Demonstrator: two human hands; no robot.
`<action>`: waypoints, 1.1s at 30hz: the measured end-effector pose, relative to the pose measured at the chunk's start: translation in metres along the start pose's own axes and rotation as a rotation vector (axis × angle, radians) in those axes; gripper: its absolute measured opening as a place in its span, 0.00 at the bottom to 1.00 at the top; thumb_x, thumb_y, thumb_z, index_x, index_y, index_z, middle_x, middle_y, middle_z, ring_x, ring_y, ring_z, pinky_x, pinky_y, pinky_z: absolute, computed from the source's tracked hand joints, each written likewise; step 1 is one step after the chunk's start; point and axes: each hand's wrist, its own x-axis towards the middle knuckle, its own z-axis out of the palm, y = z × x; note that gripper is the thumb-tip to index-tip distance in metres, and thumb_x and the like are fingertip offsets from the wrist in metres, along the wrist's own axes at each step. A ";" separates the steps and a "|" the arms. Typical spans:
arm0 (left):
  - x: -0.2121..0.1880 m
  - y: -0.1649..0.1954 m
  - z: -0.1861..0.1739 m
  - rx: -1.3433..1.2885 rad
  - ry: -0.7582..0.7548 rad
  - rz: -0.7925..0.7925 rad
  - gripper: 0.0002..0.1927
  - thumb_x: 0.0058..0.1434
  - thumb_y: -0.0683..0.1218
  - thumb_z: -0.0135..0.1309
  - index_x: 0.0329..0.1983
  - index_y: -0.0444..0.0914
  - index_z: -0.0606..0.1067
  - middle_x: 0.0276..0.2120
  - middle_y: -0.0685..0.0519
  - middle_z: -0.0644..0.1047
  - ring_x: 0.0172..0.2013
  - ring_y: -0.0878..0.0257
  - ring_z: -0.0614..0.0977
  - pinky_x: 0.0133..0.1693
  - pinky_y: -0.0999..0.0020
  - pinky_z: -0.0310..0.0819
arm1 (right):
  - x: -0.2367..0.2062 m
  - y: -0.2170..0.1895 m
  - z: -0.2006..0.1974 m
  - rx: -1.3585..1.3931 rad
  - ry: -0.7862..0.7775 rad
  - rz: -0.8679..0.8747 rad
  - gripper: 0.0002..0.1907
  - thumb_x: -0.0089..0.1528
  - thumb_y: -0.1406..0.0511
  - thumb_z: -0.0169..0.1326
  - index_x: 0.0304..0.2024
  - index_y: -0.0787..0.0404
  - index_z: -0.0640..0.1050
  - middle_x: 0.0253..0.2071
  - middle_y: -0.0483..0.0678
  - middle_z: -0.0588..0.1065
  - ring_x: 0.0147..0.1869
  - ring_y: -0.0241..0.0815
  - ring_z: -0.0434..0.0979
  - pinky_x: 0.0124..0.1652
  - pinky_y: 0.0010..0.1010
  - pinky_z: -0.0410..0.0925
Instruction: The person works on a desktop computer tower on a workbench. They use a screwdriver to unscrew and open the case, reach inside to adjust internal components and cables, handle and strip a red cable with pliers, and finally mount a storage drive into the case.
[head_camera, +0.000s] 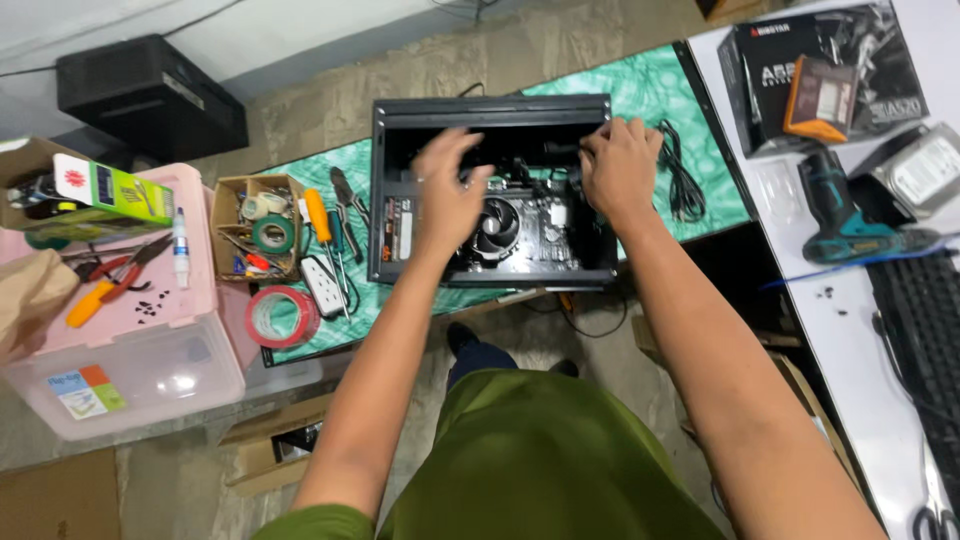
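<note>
Green marbled bench (690, 80); an open black computer case (492, 190) is worked on.
Left hand (447, 195) hovers inside, fingers spread; right hand (618, 165) is pinched on cables (560, 150) at the far wall; gentle routing clear of the cooler fan (497, 228) is advised.

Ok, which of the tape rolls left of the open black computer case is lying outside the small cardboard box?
The large red tape roll, flat on the green mat by the white power strip; the green roll sits inside the small cardboard box.
</note>
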 end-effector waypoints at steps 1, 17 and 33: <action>-0.008 -0.002 -0.017 0.161 0.091 -0.026 0.21 0.59 0.42 0.63 0.56 0.40 0.76 0.61 0.40 0.73 0.63 0.42 0.70 0.65 0.47 0.58 | 0.001 0.001 0.001 0.003 0.004 -0.011 0.07 0.60 0.62 0.64 0.40 0.54 0.86 0.48 0.49 0.75 0.57 0.54 0.69 0.56 0.48 0.59; -0.097 -0.058 -0.086 0.189 -0.079 -0.597 0.33 0.66 0.59 0.55 0.63 0.30 0.67 0.55 0.33 0.73 0.55 0.39 0.76 0.56 0.51 0.69 | 0.050 0.022 0.024 0.179 0.033 -0.085 0.17 0.61 0.63 0.61 0.52 0.60 0.79 0.55 0.53 0.74 0.62 0.56 0.70 0.65 0.51 0.60; -0.133 0.017 0.065 -0.503 0.714 -0.974 0.58 0.57 0.42 0.61 0.78 0.36 0.34 0.71 0.38 0.60 0.67 0.51 0.66 0.65 0.61 0.57 | 0.156 -0.049 0.049 0.011 -0.678 -0.362 0.43 0.59 0.33 0.53 0.55 0.62 0.77 0.47 0.63 0.80 0.53 0.64 0.79 0.51 0.52 0.71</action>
